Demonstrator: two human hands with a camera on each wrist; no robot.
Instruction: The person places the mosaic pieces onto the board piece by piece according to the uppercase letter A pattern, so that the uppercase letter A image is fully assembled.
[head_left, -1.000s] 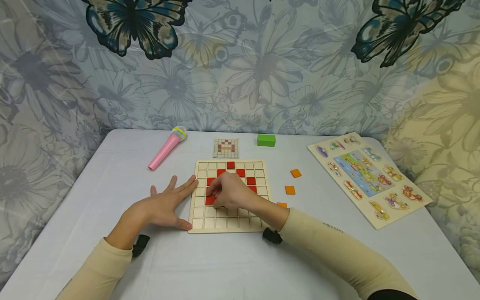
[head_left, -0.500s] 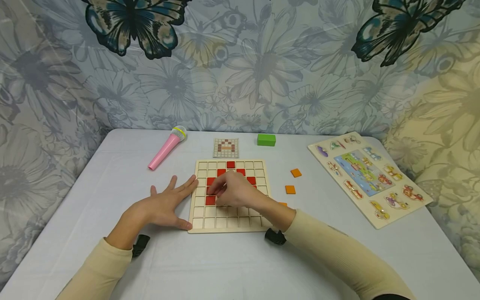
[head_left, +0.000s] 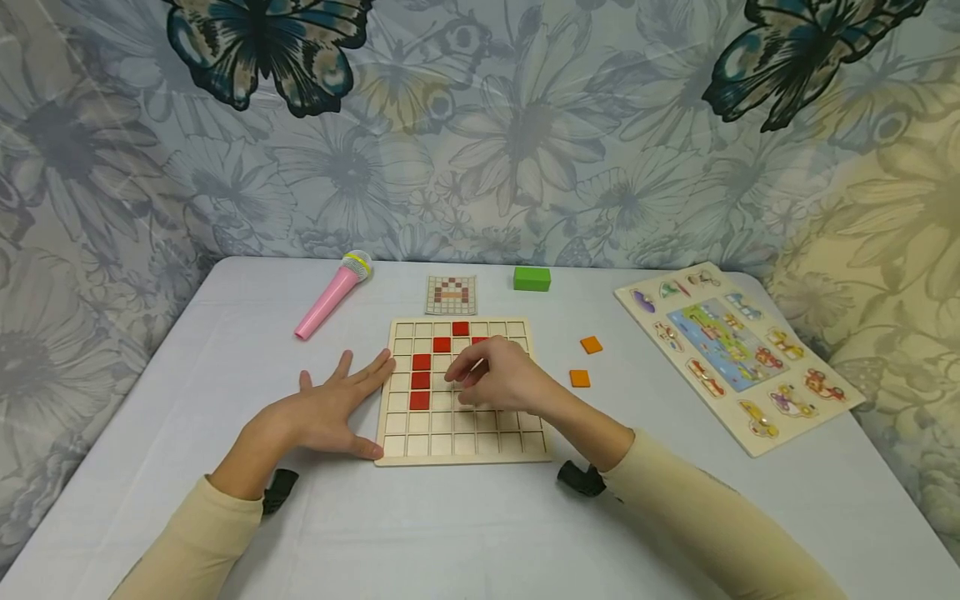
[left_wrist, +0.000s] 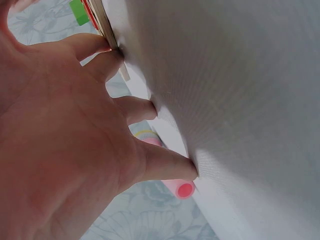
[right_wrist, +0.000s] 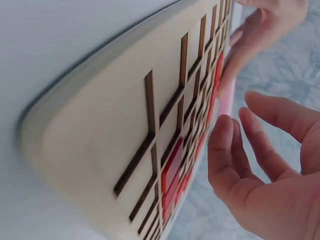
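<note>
A wooden grid board [head_left: 465, 448] lies on the white table with red square tiles [head_left: 420, 380] set in some of its cells. My left hand [head_left: 318, 417] rests beside it, fingers spread, with thumb and index fingertip at its left edge. Over the middle of the grid hovers my right hand [head_left: 502, 379], its fingers loosely bent. A gap shows between thumb and fingers of the right hand [right_wrist: 280, 185] in the right wrist view, with nothing held. That hand and forearm hide part of the board's right side, where red tiles [right_wrist: 172, 167] appear in the right wrist view.
Two orange tiles [head_left: 580, 378] lie right of the board. Behind it are a small pattern card [head_left: 451, 295] and a green block [head_left: 532, 279]. A pink toy microphone [head_left: 330, 300] lies back left, a picture puzzle board [head_left: 738, 358] at right. Patterned cloth hangs behind the table.
My right hand has drawn back to the right from the left column of red tiles, uncovering it. The forearm now covers a third orange tile. My left hand stays put.
</note>
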